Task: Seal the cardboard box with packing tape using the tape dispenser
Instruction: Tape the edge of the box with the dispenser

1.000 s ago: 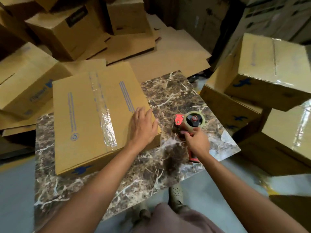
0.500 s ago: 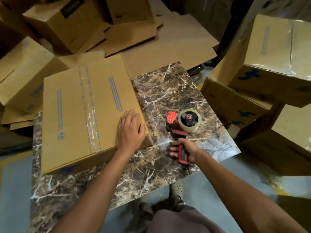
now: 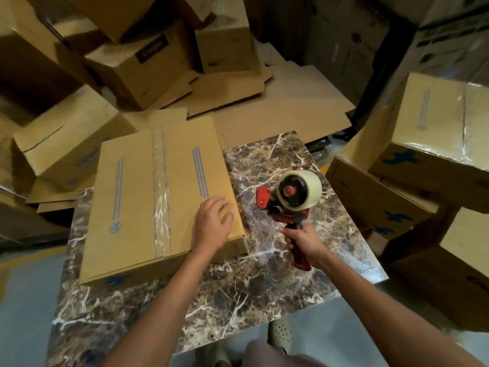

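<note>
flat brown cardboard box (image 3: 127,207), clear tape strip (image 3: 161,205) down its seam, lies left of centre on brown marbled surface (image 3: 264,287). left grip (image 3: 213,223) rests spread on box's right edge. right grip (image 3: 304,243) curled round handle of red tape dispenser (image 3: 288,202), centre right, beside box.

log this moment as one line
left hand rests on brown cardboard box, clear tape strip on top | right hand grips red tape dispenser handle, beside box | brown marble table

We look through one wide-angle camera on the head, facing forward and steeply down, close above the marble table (image 3: 277,160), stacked boxes (image 3: 436,133) ringing the frame.
</note>
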The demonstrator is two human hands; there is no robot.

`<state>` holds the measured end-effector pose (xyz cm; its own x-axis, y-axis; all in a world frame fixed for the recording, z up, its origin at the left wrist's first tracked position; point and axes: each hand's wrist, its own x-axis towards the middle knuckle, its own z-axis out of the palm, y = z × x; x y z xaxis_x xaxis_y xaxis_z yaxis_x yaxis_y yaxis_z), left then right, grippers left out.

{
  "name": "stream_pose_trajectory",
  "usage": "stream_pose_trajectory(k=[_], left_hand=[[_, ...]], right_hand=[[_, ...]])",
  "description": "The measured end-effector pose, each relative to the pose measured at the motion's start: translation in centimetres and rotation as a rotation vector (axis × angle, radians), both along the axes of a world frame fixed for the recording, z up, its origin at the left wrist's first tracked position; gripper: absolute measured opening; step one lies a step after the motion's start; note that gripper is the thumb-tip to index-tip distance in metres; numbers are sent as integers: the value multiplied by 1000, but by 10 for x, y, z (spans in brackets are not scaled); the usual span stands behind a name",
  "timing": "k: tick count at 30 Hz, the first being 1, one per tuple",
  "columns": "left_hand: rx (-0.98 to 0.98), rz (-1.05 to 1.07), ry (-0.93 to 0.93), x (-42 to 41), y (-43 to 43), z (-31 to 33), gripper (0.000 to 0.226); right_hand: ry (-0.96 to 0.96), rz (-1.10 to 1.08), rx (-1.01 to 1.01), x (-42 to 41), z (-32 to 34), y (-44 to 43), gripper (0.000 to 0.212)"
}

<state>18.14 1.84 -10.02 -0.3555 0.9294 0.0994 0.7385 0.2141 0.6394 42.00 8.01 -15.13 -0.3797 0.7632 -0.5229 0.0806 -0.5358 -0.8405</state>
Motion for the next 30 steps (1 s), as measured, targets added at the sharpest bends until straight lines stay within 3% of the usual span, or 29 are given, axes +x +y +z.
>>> stream_pose_trajectory(k=[4, 7, 8, 10, 14, 21, 26, 30], left_hand=[[36, 265, -810, -9, 6, 43, 24], [-57, 265, -1449, -22, 6, 74, 37], [-83, 228, -1621, -30, 4, 81, 41], [-84, 191, -1797, -46, -5, 93, 38], [-37, 284, -1844, -74, -34, 102, 16], [-1, 505, -1796, -122, -88, 90, 30], [161, 658, -1825, -159, -129, 68, 30], [190, 607, -1768, -184, -161, 55, 29]], right_hand=[[-90, 132, 247, -18, 67, 15, 14], [-121, 246, 440, -39, 112, 16, 16], [-159, 275, 498, -47, 124, 16, 16], [-241, 349, 601, -65, 142, 14, 22], [-251, 480, 679, -103, 165, 3, 20], [-371, 712, 796, -176, 162, -20, 28], [-353, 858, 816, -226, 157, -42, 31], [-386, 961, 882, -259, 150, -57, 35]])
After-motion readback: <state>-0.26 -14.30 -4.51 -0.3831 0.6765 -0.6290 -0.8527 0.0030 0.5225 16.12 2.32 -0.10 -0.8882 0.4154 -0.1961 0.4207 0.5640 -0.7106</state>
